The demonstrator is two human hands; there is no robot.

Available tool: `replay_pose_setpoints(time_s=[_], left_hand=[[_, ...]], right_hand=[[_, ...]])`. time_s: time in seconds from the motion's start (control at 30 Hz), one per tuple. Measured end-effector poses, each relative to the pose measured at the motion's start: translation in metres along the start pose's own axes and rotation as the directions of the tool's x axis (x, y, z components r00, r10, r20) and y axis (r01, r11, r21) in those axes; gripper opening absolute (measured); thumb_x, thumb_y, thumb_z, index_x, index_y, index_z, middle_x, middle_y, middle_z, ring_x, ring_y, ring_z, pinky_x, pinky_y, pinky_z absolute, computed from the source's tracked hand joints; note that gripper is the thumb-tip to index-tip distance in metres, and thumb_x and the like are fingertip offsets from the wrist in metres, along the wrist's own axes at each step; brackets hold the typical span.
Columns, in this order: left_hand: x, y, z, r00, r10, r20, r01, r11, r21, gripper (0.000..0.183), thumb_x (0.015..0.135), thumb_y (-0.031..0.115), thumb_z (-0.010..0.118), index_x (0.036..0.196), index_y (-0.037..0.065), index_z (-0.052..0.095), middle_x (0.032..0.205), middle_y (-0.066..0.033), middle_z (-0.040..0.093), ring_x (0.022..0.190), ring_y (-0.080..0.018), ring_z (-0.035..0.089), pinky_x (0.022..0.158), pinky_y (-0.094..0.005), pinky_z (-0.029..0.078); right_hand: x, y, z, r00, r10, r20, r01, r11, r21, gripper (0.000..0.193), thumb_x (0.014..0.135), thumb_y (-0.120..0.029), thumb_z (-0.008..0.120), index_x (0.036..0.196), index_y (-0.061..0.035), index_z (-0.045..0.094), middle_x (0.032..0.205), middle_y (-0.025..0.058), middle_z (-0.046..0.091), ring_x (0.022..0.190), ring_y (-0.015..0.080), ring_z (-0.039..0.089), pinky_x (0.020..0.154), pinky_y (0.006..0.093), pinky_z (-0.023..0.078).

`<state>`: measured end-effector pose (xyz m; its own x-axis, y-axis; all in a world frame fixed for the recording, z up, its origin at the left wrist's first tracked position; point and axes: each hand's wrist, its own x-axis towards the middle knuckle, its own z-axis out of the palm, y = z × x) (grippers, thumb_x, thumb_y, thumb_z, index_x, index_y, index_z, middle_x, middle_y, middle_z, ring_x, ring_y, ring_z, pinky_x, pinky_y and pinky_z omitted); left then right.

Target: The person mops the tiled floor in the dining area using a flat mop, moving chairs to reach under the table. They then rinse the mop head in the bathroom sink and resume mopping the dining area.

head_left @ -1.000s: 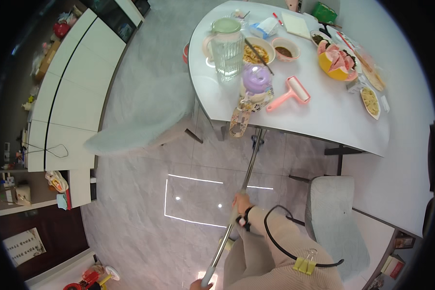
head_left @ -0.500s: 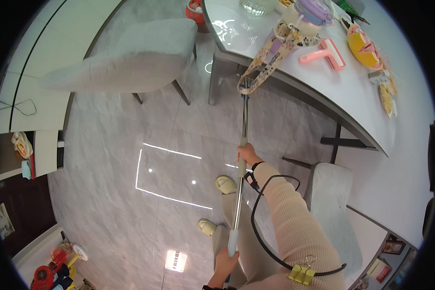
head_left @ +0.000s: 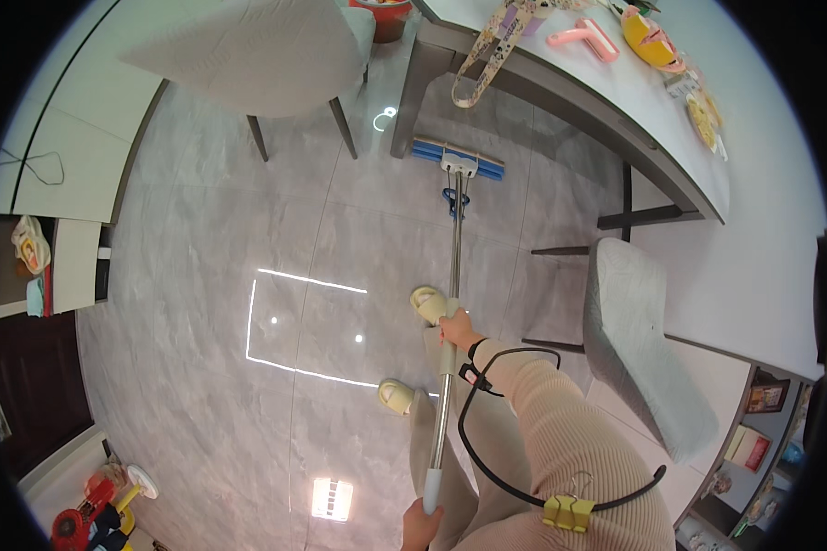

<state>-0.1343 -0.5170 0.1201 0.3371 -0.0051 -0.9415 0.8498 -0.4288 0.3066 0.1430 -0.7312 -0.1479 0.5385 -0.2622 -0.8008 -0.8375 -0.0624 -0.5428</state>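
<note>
A sponge mop point(head_left: 458, 248) with a silver pole runs up from my body to its blue and white head point(head_left: 459, 163), which lies on the grey tiled floor point(head_left: 202, 275) beside the table leg. My right hand point(head_left: 457, 325) is closed round the pale grip midway along the pole. Lower down, my left hand point(head_left: 421, 523) wraps the grey end of the handle. A black cable point(head_left: 487, 464) with a yellow binder clip point(head_left: 567, 513) loops along my right forearm.
A white-topped table point(head_left: 616, 101) spans the upper right, a patterned strap point(head_left: 478, 78) hanging over its edge. Grey chairs stand at upper left point(head_left: 248, 55) and right point(head_left: 625, 303). Cabinets point(head_left: 73, 147) line the left; red and yellow toys point(head_left: 96, 510) sit at lower left.
The mop has been drawn back toward me, its head coming out from under the table edge into view. Both hands have moved lower in the picture, still gripping the pole.
</note>
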Motion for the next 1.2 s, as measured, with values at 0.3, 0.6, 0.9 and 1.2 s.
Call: replay_pose_setpoints(time_s=[0.3,0.6,0.9,1.2], left_hand=[[-0.045,-0.174,0.010,0.978,0.123,-0.168,-0.131,0.991,-0.035,0.027,0.079,0.016,0.067,0.096,-0.003,0.060,0.074,-0.0149,0.062,0.066,-0.0240,0.060,0.058,-0.0385,0.048],[-0.130,-0.254,-0.015,0.911,-0.337,-0.236,0.364,0.928,0.080,0.031,0.078,0.021,0.068,0.096,-0.004,0.059,0.075,-0.0198,0.063,0.066,-0.0311,0.060,0.061,-0.0431,0.047],[-0.093,-0.172,-0.035,0.948,-0.281,-0.150,0.306,0.934,0.183,0.034,0.078,0.023,0.068,0.097,-0.004,0.059,0.078,-0.0217,0.063,0.067,-0.0338,0.061,0.063,-0.0442,0.047],[0.130,0.125,0.072,0.975,0.222,0.028,-0.224,0.966,0.131,0.034,0.079,0.027,0.062,0.088,-0.006,0.058,0.081,-0.0277,0.062,0.081,-0.0439,0.061,0.068,-0.0490,0.049]], right_hand=[[-0.062,0.123,0.067,0.994,-0.052,-0.094,0.038,0.988,-0.150,0.038,0.076,-0.016,0.064,0.099,0.0085,0.046,0.084,0.0266,0.061,0.073,0.0401,0.063,0.064,0.0443,0.051],[-0.272,0.180,0.128,0.829,0.427,0.361,-0.423,0.901,-0.096,0.034,0.077,-0.008,0.064,0.101,0.0037,0.044,0.069,0.0141,0.058,0.051,0.0263,0.062,0.043,0.0368,0.051],[-0.173,0.097,0.071,0.884,0.310,0.350,-0.360,0.928,0.089,0.018,0.077,-0.004,0.063,0.085,0.0032,0.049,0.067,0.0131,0.060,0.056,0.0256,0.065,0.049,0.0381,0.053],[0.139,-0.104,-0.105,0.991,-0.090,-0.095,0.068,0.974,-0.216,0.036,0.080,-0.016,0.061,0.096,0.0126,0.046,0.070,0.0229,0.063,0.059,0.0376,0.064,0.055,0.0449,0.053]])
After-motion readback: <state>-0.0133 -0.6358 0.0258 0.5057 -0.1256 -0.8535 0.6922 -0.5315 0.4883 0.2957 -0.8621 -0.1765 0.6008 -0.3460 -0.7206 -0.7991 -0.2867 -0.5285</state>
